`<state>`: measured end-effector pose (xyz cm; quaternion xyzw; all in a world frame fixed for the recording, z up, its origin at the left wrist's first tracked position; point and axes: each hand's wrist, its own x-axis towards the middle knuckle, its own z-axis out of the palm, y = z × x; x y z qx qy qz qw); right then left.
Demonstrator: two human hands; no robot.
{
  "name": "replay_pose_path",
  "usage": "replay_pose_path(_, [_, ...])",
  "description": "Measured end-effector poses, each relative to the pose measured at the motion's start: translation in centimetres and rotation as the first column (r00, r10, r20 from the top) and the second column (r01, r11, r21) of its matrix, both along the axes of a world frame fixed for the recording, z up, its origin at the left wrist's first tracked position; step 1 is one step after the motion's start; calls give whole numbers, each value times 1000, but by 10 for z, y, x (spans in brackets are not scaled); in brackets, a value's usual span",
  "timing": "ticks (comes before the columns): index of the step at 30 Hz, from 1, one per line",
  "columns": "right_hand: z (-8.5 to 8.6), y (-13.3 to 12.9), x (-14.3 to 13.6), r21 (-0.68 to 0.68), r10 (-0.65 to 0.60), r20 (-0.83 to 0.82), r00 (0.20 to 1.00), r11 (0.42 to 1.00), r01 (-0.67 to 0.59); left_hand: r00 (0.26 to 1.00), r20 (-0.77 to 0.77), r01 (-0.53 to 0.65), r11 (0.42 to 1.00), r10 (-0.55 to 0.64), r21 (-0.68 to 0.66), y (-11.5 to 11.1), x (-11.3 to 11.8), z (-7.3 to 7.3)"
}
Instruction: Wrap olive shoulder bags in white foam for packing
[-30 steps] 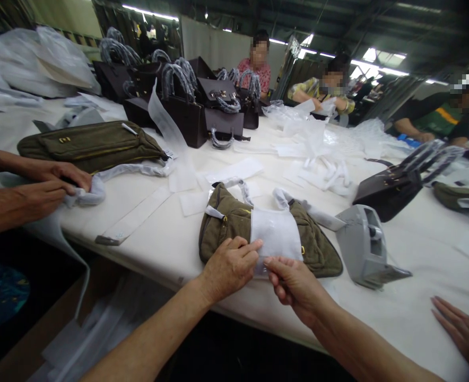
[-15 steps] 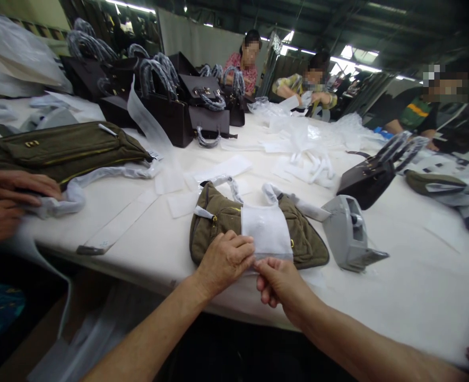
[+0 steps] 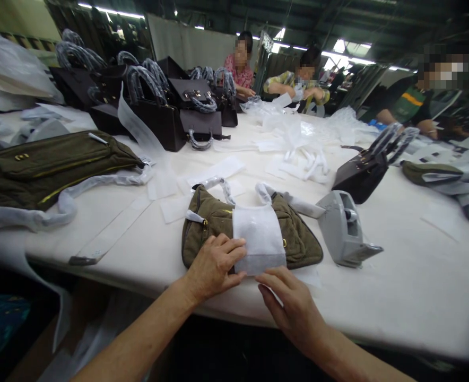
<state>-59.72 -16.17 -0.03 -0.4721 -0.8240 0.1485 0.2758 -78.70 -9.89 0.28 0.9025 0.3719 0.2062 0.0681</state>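
An olive-green fabric bag (image 3: 214, 225) with dark piping and yellow zips lies in front of me on the table. A strip of white foam sheet (image 3: 258, 228) wraps its middle, its lower part doubled over near the bag's bottom edge. My left hand (image 3: 216, 262) rests on the bag and the sheet's left side, fingers spread and thumb along the lower edge. Beside the sheet's bottom right, my right hand (image 3: 288, 300) is open, fingertips at the edge and thumb apart. The bag's strap (image 3: 298, 204) is covered in white wrapping and runs behind it.
A grey tape dispenser (image 3: 341, 228) stands right of the bag. A larger olive bag (image 3: 55, 164) lies left. Dark handbags (image 3: 155, 119) with wrapped handles crowd the back left; another dark handbag (image 3: 359, 172) stands right. White sheets (image 3: 218, 170) lie behind. Several people work across the table.
My right hand has opened from a pinch at the sheet's lower edge. My left thumb has spread away from the fingers. A co-worker's hands at the left have left the view.
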Motion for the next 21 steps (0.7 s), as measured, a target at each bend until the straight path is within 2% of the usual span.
replay_pose_path(2, [-8,5,2,271,81,127,989,956,-113,1000,-6,-3,1000,3,5,-1,0,1])
replay_pose_path(4, [-17,3,2,362,102,225,969,915,-180,1000,-12,-3,1000,3,12,-1,1,1])
replay_pose_path(8, [-25,-14,22,347,107,209,972,921,-176,1000,-31,4,998,-2,63,-2,4,-3])
replay_pose_path(11, [-24,-17,57,428,-49,116,992,904,-5,999,-42,-19,990,25,137,-5,8,-6])
replay_pose_path(13, [-23,-10,81,477,-169,102,980,873,101,999,-39,-28,984,36,177,-8,11,-8])
replay_pose_path(14, [-23,-4,90,493,-195,114,974,863,115,999,-38,-29,981,37,190,-8,12,-8])
replay_pose_path(18, [-21,23,110,514,-179,173,968,855,67,997,-61,-24,976,38,215,-6,14,-5])
replay_pose_path(21, [-19,37,114,471,-113,183,977,882,14,995,-101,17,975,5,224,-7,9,0])
